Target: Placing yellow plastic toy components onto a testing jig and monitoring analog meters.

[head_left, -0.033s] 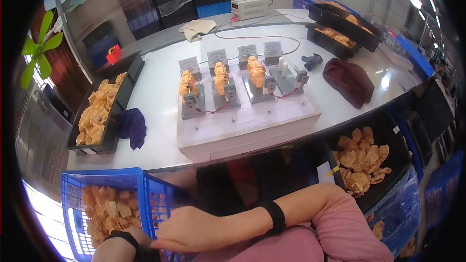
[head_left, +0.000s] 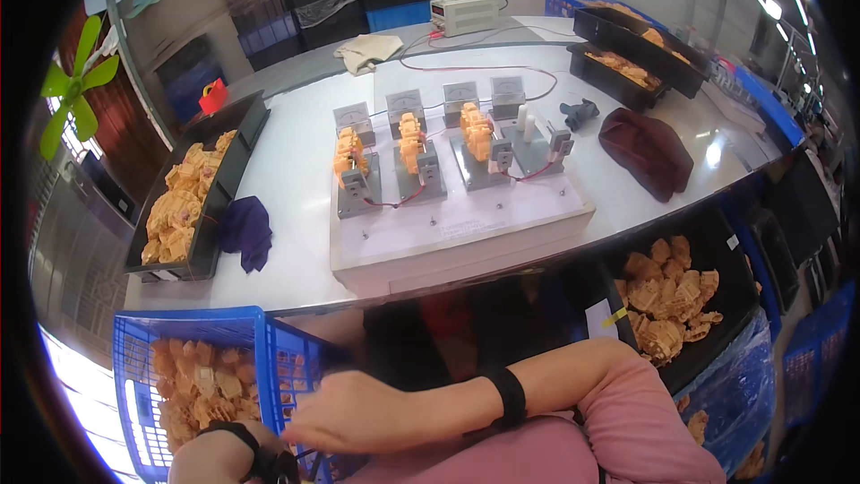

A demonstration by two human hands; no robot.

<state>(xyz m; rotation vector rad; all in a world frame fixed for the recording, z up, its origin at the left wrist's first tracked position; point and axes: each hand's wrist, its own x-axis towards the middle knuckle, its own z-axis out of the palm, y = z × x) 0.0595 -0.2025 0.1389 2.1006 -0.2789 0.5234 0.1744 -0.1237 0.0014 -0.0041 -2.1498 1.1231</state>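
My right hand (head_left: 354, 414) crosses in front of me at the lower edge, its back turned up and its fingers curled down out of sight. Close beside it, at the lower left, my left wrist and part of my left hand (head_left: 208, 461) show, with a black band (head_left: 235, 435) around the wrist. A dark strap or cord (head_left: 309, 464) hangs just under my right hand. Whether the right fingers grip it is hidden. The left fingers are not visible. Another black band (head_left: 509, 399) circles my right wrist. A blue crate (head_left: 263, 341) of tan plastic parts (head_left: 204, 384) stands just beyond my hands.
On the white table, a test fixture (head_left: 466, 264) carries several meters and orange plastic parts (head_left: 410, 142). Black trays of tan parts (head_left: 179, 197) stand left, far right and lower right. Dark cloths (head_left: 647, 157) and a power supply (head_left: 464, 14) lie farther off.
My left wrist has turned slightly, and a dark strap or cord now shows beneath my right hand. My right knuckles have risen a little. The table scene has shifted slightly in view.
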